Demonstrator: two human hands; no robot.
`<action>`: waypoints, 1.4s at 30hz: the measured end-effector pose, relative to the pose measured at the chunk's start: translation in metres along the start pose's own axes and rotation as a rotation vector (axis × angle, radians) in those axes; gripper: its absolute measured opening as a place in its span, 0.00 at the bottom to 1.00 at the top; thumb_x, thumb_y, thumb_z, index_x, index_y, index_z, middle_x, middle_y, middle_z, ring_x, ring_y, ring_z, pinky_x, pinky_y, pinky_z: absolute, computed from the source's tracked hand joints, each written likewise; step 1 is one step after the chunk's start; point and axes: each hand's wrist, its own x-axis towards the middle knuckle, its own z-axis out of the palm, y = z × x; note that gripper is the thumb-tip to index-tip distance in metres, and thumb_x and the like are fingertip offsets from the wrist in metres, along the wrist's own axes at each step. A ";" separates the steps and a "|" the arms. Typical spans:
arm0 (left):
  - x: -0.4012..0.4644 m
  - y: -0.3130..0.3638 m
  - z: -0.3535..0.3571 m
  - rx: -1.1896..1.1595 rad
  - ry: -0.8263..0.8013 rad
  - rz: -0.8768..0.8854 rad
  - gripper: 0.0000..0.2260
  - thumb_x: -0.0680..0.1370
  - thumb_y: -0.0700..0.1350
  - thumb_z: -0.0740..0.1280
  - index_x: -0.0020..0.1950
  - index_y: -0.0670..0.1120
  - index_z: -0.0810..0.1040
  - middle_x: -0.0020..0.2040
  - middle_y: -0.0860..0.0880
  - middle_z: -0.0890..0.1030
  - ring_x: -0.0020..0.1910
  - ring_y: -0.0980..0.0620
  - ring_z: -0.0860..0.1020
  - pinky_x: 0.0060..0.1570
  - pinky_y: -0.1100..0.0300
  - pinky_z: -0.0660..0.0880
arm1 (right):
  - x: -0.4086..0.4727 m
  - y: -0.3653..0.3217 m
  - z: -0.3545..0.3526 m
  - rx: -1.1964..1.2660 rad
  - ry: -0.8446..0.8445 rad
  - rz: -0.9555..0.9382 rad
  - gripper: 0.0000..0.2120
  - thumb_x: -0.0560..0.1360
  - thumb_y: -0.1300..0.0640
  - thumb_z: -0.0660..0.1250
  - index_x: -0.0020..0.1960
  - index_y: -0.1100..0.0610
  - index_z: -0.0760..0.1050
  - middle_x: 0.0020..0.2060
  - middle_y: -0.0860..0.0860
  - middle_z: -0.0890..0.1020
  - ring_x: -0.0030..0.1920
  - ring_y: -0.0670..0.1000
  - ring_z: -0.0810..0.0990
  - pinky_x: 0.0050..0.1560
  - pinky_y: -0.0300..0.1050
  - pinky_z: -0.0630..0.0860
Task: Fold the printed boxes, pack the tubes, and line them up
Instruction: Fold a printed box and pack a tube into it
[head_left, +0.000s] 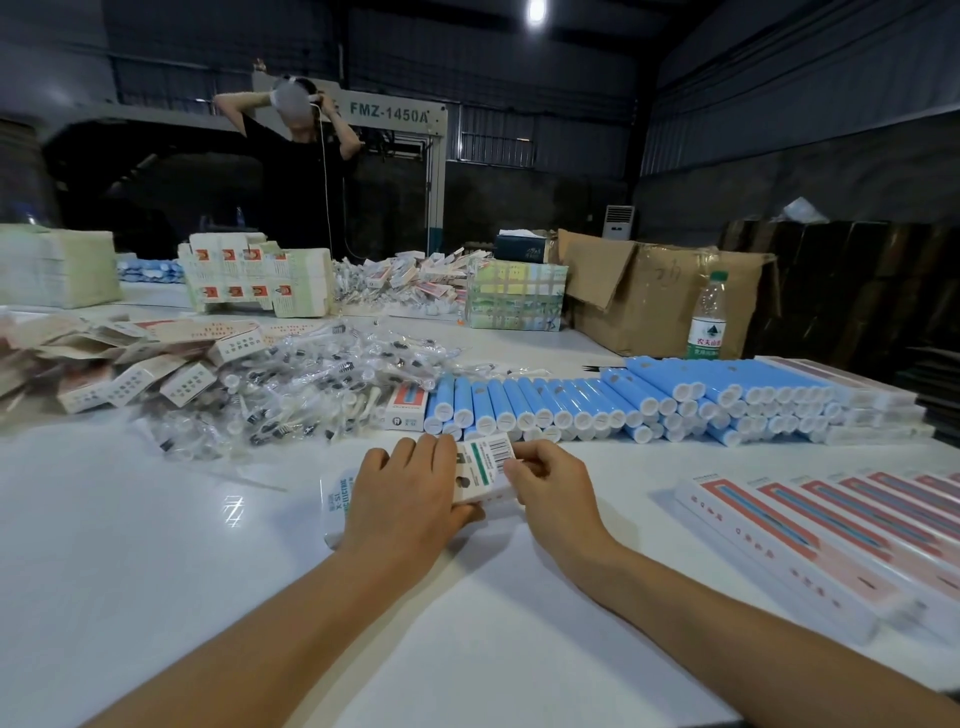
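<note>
Hands, left (410, 493) and right (550, 488), grip flat glossy printed box (483, 470) on smooth table (156, 545).

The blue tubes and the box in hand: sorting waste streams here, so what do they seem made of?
Blue tubes: likely smooth plastic, given the even satin blue sides and white caps; coated card is possible. Box: thin printed paperboard, matte white, with a barcode and folded edges.
</note>
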 end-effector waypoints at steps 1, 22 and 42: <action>-0.001 0.000 0.000 0.005 -0.018 0.002 0.30 0.59 0.60 0.79 0.50 0.40 0.80 0.40 0.46 0.81 0.36 0.45 0.79 0.34 0.54 0.71 | 0.000 0.000 0.000 -0.008 -0.009 0.002 0.07 0.78 0.64 0.63 0.47 0.54 0.77 0.43 0.47 0.82 0.41 0.43 0.79 0.34 0.31 0.73; 0.000 -0.005 0.015 -0.146 0.007 -0.069 0.31 0.73 0.67 0.60 0.68 0.47 0.64 0.61 0.50 0.73 0.58 0.50 0.71 0.50 0.56 0.63 | 0.014 -0.007 -0.010 0.702 -0.143 0.404 0.07 0.76 0.67 0.63 0.54 0.65 0.72 0.39 0.60 0.85 0.40 0.58 0.85 0.34 0.49 0.81; -0.005 0.000 0.010 -0.045 0.042 -0.022 0.31 0.73 0.63 0.65 0.67 0.44 0.67 0.59 0.48 0.75 0.54 0.47 0.73 0.49 0.53 0.65 | 0.000 -0.007 -0.010 0.354 -0.197 0.137 0.13 0.80 0.60 0.59 0.46 0.57 0.81 0.44 0.56 0.86 0.46 0.55 0.85 0.41 0.47 0.82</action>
